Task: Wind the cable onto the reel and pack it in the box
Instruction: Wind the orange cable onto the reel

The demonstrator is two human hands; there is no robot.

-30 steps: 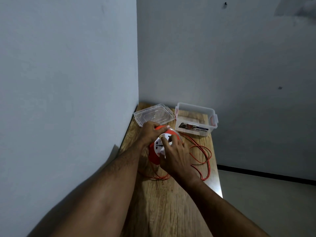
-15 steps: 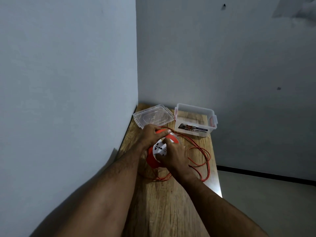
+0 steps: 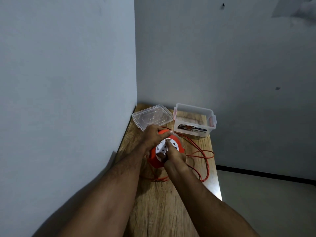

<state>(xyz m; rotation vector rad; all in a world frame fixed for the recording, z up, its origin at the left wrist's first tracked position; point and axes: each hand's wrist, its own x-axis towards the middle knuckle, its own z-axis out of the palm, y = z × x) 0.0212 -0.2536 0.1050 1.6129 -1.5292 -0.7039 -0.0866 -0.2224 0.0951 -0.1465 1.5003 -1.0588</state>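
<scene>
Head view: left hand (image 3: 153,134) curled over the orange cable reel's (image 3: 154,160) far rim on the wooden table (image 3: 162,211). Right hand (image 3: 174,155) fingers bent, gripping its white socket face (image 3: 163,147). Loose orange cable (image 3: 206,161) trails right; open clear box (image 3: 194,124) far right.

Both forearms are bare to the frame's edge, with no sleeves, and the left hand (image 3: 152,134) and right hand (image 3: 174,155) are ungloved.
</scene>
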